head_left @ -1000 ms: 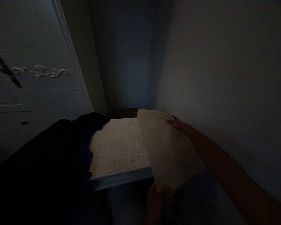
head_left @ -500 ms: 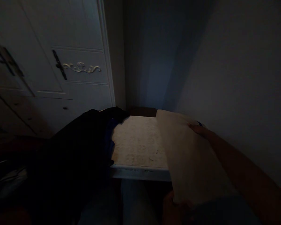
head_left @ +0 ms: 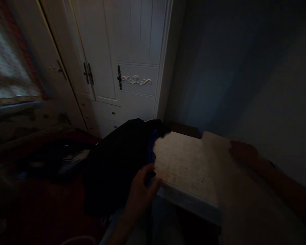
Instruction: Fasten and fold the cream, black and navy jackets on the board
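In the dim light a black garment (head_left: 114,170) with blue edging hangs over the left end of a small white-topped table (head_left: 180,161). My left hand (head_left: 141,189) is at the garment's edge near the table's front corner, thumb and forefinger apart. A dark tip of cloth lies between them; whether they touch it is unclear. Over the right end of the table lies a beige cloth (head_left: 234,183). My right hand (head_left: 242,151) rests flat on its far part, slightly blurred, palm down.
White wardrobe doors (head_left: 137,44) with dark handles stand behind the table. A plain wall (head_left: 270,85) rises at the right. On the red floor (head_left: 56,200) at left lies a dark heap (head_left: 58,160), and a patterned curtain (head_left: 10,61) hangs farther back.
The view has turned left. My left hand has let go of the beige cloth's near edge and moved left to the black garment. My right hand stays on the beige cloth.
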The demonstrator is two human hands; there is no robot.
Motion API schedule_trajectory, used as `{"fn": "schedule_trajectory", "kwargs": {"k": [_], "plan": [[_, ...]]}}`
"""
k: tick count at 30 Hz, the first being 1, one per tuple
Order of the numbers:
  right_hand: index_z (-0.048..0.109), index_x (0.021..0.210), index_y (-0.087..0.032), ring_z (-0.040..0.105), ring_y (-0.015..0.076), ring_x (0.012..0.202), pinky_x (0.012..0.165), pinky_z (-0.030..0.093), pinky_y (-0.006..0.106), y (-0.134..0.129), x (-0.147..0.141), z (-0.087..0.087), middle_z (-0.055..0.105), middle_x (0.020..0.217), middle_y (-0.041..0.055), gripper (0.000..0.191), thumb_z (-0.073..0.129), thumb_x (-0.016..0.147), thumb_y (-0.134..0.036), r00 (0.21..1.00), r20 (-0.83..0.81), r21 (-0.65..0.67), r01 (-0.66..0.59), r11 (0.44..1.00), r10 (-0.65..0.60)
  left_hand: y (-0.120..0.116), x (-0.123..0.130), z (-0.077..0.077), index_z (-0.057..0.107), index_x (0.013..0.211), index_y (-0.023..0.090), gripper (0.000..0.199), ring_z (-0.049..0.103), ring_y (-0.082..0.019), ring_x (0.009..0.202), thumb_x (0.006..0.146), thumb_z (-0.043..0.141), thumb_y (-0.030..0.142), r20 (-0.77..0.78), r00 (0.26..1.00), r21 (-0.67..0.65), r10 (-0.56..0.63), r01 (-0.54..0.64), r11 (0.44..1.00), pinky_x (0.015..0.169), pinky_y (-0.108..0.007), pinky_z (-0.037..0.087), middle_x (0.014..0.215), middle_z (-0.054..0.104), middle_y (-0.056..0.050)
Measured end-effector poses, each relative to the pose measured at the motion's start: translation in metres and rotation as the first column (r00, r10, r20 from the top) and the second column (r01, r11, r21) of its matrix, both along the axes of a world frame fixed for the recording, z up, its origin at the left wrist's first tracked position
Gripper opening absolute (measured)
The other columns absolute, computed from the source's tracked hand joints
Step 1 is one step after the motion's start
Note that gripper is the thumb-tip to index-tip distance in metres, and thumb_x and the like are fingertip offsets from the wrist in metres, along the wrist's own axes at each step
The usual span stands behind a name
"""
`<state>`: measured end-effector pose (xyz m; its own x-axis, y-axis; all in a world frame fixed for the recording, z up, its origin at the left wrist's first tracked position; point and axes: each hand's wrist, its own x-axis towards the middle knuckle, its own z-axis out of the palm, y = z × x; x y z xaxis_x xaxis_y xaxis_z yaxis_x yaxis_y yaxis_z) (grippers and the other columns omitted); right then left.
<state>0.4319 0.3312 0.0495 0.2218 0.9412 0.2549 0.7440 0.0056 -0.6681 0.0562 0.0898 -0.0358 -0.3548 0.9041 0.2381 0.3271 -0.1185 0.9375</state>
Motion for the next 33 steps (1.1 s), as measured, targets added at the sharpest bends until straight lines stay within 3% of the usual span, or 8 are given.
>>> {"fn": "schedule_trajectory", "kwargs": {"k": [3, 8, 11, 14, 21, 26, 30, 33], "plan": [[0.07, 0.097, -0.013, 0.052, 0.0339, 0.129, 0.117, 0.03, 0.053, 0.009, -0.083, 0.0, 0.057, 0.132, 0.0215, 0.027, 0.066, 0.07, -0.012, 0.944, 0.196, -0.05, -0.261, 0.964, 0.265, 0.024, -0.04, 0.01, 0.056, 0.132, 0.014, 0.072, 0.049, -0.033, 0.13, 0.07, 0.076, 0.045, -0.455, 0.851, 0.15, 0.262, -0.217, 0.965, 0.111, -0.05, 0.038, 0.135, 0.058, -0.016], [0.051, 0.139, -0.024, 0.056, 0.0258, 0.124, 0.112, 0.042, 0.044, -0.004, -0.233, 0.004, 0.053, 0.141, 0.0082, 0.052, 0.054, 0.087, -0.03, 0.635, 0.525, -0.097, -0.616, 0.782, 0.566, 0.035, -0.045, -0.004, 0.055, 0.134, 0.011, 0.086, 0.038, -0.039, 0.14, 0.063, 0.08, 0.052, -0.758, 0.627, 0.05, 0.181, -0.22, 0.974, 0.115, -0.056, 0.029, 0.144, 0.048, -0.023], [0.04, 0.146, -0.024, 0.06, 0.0267, 0.117, 0.1, 0.051, 0.042, -0.015, -0.304, 0.015, 0.049, 0.144, 0.0097, 0.056, 0.043, 0.091, -0.031, 0.422, 0.721, -0.148, -0.681, 0.718, 0.549, 0.031, -0.04, -0.012, 0.061, 0.128, 0.014, 0.063, 0.037, -0.038, 0.141, 0.072, 0.074, 0.039, -0.765, 0.621, 0.063, 0.172, -0.193, 0.979, 0.118, -0.057, 0.025, 0.143, 0.049, -0.022], [0.033, 0.149, -0.023, 0.061, 0.0263, 0.115, 0.094, 0.053, 0.039, -0.012, -0.354, 0.022, 0.041, 0.15, 0.0108, 0.059, 0.039, 0.091, -0.024, 0.331, 0.778, -0.155, -0.722, 0.675, 0.533, 0.03, -0.041, -0.018, 0.068, 0.117, 0.015, 0.039, 0.045, -0.033, 0.137, 0.079, 0.062, 0.02, -0.704, 0.686, 0.109, 0.185, -0.153, 0.982, 0.119, -0.055, 0.025, 0.134, 0.06, -0.017], [0.024, 0.155, -0.026, 0.054, 0.028, 0.128, 0.104, 0.049, 0.043, 0.032, -0.405, 0.003, 0.019, 0.161, 0.0105, 0.065, 0.033, 0.091, -0.017, 0.2, 0.786, -0.27, -0.74, 0.616, 0.585, 0.021, -0.064, -0.02, 0.071, 0.107, 0.017, 0.031, 0.066, -0.026, 0.107, 0.092, 0.048, 0.033, -0.061, 0.981, 0.134, 0.185, -0.175, 0.975, 0.103, -0.044, 0.046, 0.111, 0.072, -0.012], [0.015, 0.156, -0.039, 0.053, 0.0274, 0.13, 0.105, 0.048, 0.045, 0.045, -0.411, -0.003, 0.019, 0.162, 0.0035, 0.07, 0.032, 0.092, -0.015, 0.163, 0.754, -0.34, -0.732, 0.591, 0.637, -0.003, -0.084, 0.007, 0.071, 0.099, 0.016, 0.04, 0.066, -0.019, 0.079, 0.081, 0.063, 0.051, 0.396, 0.913, 0.116, 0.099, -0.157, 0.981, 0.07, -0.025, 0.051, 0.084, 0.071, -0.006], [0.008, 0.155, -0.042, 0.049, 0.0254, 0.133, 0.107, 0.046, 0.043, 0.046, -0.419, 0.008, 0.019, 0.162, 0.0017, 0.071, 0.037, 0.094, -0.02, 0.212, 0.719, -0.29, -0.774, 0.563, 0.662, -0.013, -0.082, 0.03, 0.073, 0.097, 0.016, 0.037, 0.063, -0.015, 0.071, 0.082, 0.063, 0.049, 0.348, 0.937, 0.178, 0.022, -0.089, 0.98, 0.063, -0.021, 0.048, 0.078, 0.069, -0.004], [0.033, 0.151, -0.035, 0.051, 0.0213, 0.131, 0.109, 0.043, 0.035, 0.045, -0.43, 0.015, 0.032, 0.157, 0.0024, 0.057, 0.041, 0.095, -0.024, 0.295, 0.636, -0.273, -0.778, 0.566, 0.713, -0.023, -0.07, 0.04, 0.075, 0.1, 0.019, 0.032, 0.066, -0.016, 0.075, 0.088, 0.057, 0.043, 0.159, 0.986, 0.22, -0.048, 0.012, 0.975, 0.07, -0.024, 0.051, 0.086, 0.073, -0.006]]}}
